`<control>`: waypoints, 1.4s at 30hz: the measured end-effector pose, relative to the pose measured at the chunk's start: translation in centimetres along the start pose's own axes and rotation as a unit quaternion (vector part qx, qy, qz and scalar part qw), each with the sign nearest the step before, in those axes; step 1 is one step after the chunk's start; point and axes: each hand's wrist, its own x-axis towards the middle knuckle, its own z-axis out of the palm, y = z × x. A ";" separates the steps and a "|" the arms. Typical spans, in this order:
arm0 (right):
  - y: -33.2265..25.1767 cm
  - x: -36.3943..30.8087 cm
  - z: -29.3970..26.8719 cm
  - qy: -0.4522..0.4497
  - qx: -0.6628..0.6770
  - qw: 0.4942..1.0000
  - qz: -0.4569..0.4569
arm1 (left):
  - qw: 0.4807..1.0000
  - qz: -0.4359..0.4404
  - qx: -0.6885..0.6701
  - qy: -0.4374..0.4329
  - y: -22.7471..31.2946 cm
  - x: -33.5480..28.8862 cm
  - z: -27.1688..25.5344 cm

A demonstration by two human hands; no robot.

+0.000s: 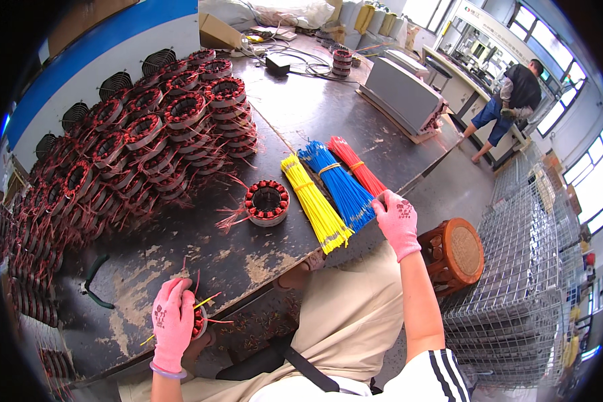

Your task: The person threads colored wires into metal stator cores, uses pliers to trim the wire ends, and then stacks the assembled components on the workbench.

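Observation:
My left hand (171,323), in a pink glove, grips a round motor stator (198,322) with copper windings at the near edge of the dark workbench (315,114); a yellow wire (208,301) sticks out of it. My right hand (396,224), also gloved in pink, reaches to the near ends of three wire bundles and pinches at the blue bundle (336,185). A yellow bundle (313,204) lies to its left and a red bundle (356,165) to its right. A single stator (267,202) sits alone on the bench left of the bundles.
Several stacks of stators (147,147) fill the bench's left side. A grey box (402,94) and cables lie at the far end. A round wooden stool (455,253) and wire mesh cages (522,268) stand to my right. Another person (509,100) works far off.

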 end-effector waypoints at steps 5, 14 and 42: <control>1.2 -0.8 -1.4 0.050 -0.019 0.997 -0.064 | 1.000 0.008 -0.006 0.006 0.0 0.1 0.1; -13.5 -11.9 -7.6 0.005 0.306 0.927 -0.216 | 0.942 0.235 0.182 0.156 5.1 -0.3 -3.1; -22.7 -12.6 7.8 -0.170 0.349 0.860 -0.332 | 0.998 0.041 -0.016 0.046 -1.0 -0.9 0.8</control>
